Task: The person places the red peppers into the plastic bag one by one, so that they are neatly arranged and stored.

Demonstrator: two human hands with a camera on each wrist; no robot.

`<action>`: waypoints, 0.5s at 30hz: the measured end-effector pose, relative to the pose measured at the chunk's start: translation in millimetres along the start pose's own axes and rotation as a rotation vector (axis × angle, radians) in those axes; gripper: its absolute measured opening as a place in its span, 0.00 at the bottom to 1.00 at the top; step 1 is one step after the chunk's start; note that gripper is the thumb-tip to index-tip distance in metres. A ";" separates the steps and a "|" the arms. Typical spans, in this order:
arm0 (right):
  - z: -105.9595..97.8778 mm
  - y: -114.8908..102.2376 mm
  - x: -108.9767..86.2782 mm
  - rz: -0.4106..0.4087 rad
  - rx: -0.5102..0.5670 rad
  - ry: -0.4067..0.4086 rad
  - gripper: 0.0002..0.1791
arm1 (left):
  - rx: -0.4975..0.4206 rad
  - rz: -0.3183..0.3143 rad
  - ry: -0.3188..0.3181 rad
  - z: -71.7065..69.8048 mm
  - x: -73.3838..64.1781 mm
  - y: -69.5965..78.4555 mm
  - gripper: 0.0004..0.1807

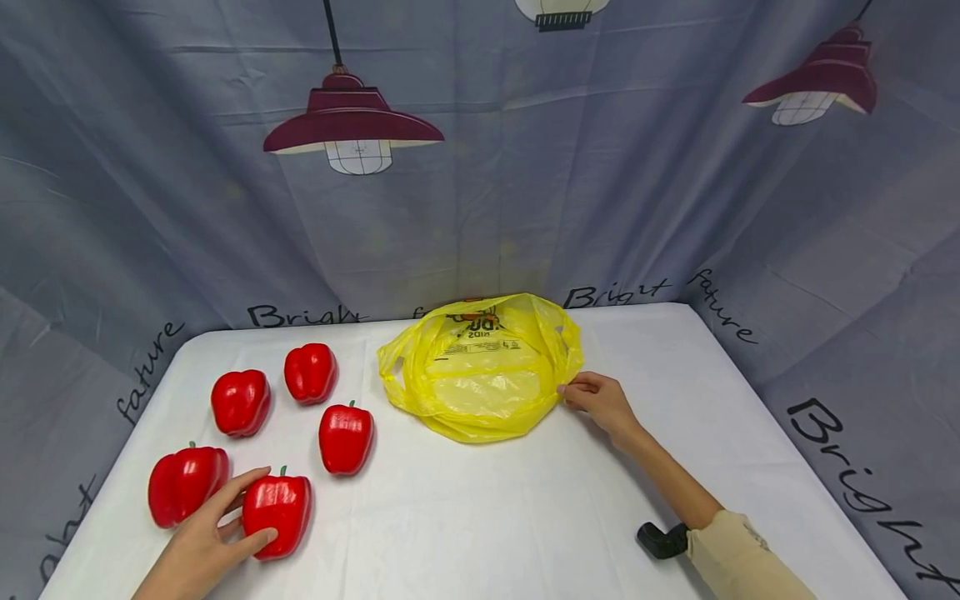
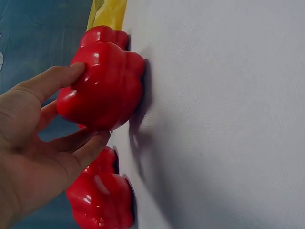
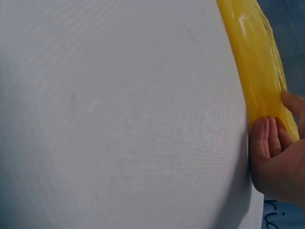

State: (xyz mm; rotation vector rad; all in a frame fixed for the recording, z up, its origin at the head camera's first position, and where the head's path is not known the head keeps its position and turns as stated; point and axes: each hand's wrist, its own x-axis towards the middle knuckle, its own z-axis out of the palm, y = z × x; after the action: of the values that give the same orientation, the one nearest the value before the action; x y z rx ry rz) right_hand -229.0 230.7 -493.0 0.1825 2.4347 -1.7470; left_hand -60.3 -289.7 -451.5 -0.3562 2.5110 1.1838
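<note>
My left hand [image 1: 206, 533] grips a red bell pepper [image 1: 279, 510] at the front left of the table. Thumb on one side, fingers on the other, as the left wrist view also shows with the pepper [image 2: 107, 86] between them. A yellow plastic bag [image 1: 480, 425] lies at the back middle, its mouth spread wide with handles to the sides. At the bag's right edge, my right hand [image 1: 603, 406] pinches the rim between thumb and fingers. From the right wrist, the hand [image 3: 281, 162] is seen holding the yellow film [image 3: 255, 62].
Several more red bell peppers stand on the left: one far left [image 1: 187, 485], one behind it [image 1: 240, 403], one at the back [image 1: 310, 372] and one nearer the bag [image 1: 346, 439]. A white cloth covers the table [image 1: 480, 525]. Printed curtains [image 1: 487, 208] hang around it.
</note>
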 end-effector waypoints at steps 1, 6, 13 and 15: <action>-0.1 -0.1 -0.4 0.005 0.004 -0.001 0.21 | 0.004 0.001 0.005 -0.1 -0.2 1.3 0.59; -1.0 -0.6 -1.9 0.015 0.017 -0.027 0.20 | 0.000 0.032 0.049 -2.1 -2.9 14.0 0.59; -2.4 -1.2 -3.0 0.005 0.043 -0.058 0.22 | -0.110 0.215 0.135 1.5 -3.1 47.9 0.52; -2.0 -1.4 -3.0 0.014 0.055 -0.061 0.22 | -0.156 0.269 0.146 4.8 -0.2 60.5 0.51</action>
State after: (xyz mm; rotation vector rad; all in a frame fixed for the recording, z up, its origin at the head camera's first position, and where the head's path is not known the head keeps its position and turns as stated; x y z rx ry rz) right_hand -226.4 232.1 -490.6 0.1489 2.3392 -1.7879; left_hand -81.2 -248.4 -412.2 -0.1494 2.6617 1.5115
